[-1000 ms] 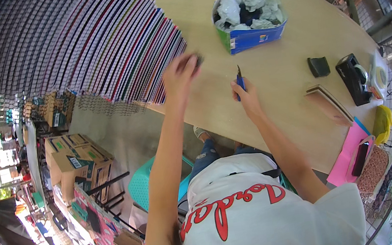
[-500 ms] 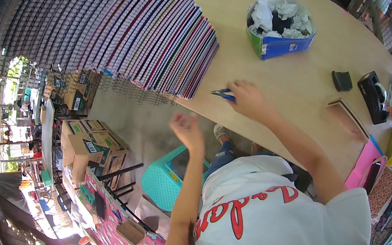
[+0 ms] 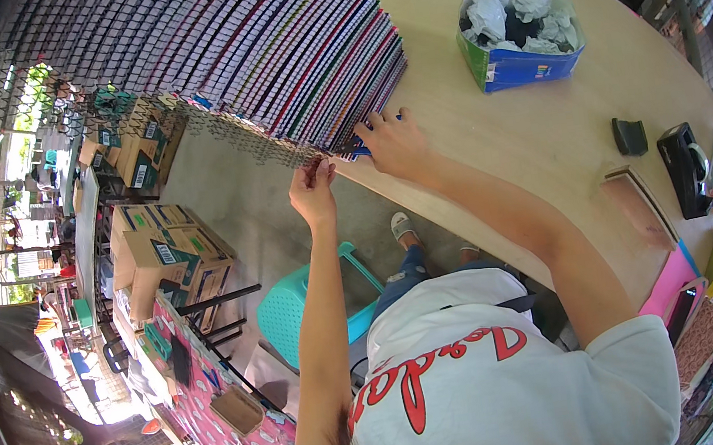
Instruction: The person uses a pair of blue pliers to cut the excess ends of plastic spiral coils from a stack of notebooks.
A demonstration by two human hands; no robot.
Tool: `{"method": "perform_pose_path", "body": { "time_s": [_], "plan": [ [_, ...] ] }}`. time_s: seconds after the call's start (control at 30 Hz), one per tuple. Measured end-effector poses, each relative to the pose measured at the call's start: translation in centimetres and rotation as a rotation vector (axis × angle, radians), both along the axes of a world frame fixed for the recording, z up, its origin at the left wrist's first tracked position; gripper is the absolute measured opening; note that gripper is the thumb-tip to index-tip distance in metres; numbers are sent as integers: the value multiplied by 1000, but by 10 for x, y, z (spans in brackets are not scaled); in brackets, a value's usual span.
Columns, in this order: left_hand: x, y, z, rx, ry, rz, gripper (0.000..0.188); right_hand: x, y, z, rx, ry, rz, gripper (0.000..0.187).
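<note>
A tall stack of coil-bound notebooks [image 3: 281, 61], their dark coils showing like mesh, fills the upper left and stands at the table's edge. My right hand [image 3: 398, 147] is closed around blue-handled pliers [image 3: 360, 152], whose jaws are at the lowest near corner of the stack. Right beside the jaws, my left hand [image 3: 313, 196] pinches at the same corner, at the end of the coils. What lies between its fingertips is too small to make out.
On the wooden table [image 3: 510, 157] stand a blue-green box [image 3: 526, 72] of crumpled plastic, a small black holder [image 3: 630, 136] and a black tape dispenser [image 3: 683, 170]. A turquoise stool [image 3: 283, 318] is below the table edge. Cardboard cartons [image 3: 153, 249] are piled at left.
Both hands have moved up to the stack's lower corner. The pliers went left from over the table to the coil ends, and my left hand's fingers closed into a pinch.
</note>
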State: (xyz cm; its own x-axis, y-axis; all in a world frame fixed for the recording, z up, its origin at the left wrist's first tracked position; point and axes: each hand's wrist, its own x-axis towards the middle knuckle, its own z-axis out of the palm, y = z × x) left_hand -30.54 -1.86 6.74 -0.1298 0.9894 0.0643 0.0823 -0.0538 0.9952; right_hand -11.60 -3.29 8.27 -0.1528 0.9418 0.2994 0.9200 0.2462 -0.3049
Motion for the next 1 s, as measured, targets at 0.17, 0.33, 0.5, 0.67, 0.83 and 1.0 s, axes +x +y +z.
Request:
{"method": "perform_pose_path", "body": {
  "time_s": [0.17,0.33,0.5,0.67,0.83,1.0],
  "plan": [
    [-2,0,0,-40,-20,-3,16,-5,6,-1,-24,-56,-6,39],
    [-2,1,1,-29,-6,-19,15,-5,7,4,-73,-28,0,38],
    [-4,2,2,-39,24,-14,15,-10,8,9,-94,-62,16,32],
    [-1,2,3,-48,-66,20,15,-8,18,11,-160,-42,36,26],
    [1,3,7,-46,-36,34,17,-1,19,14,-215,-41,93,19],
    [1,3,7,-29,-67,27,17,7,6,13,13,36,-50,24]
  ]
}}
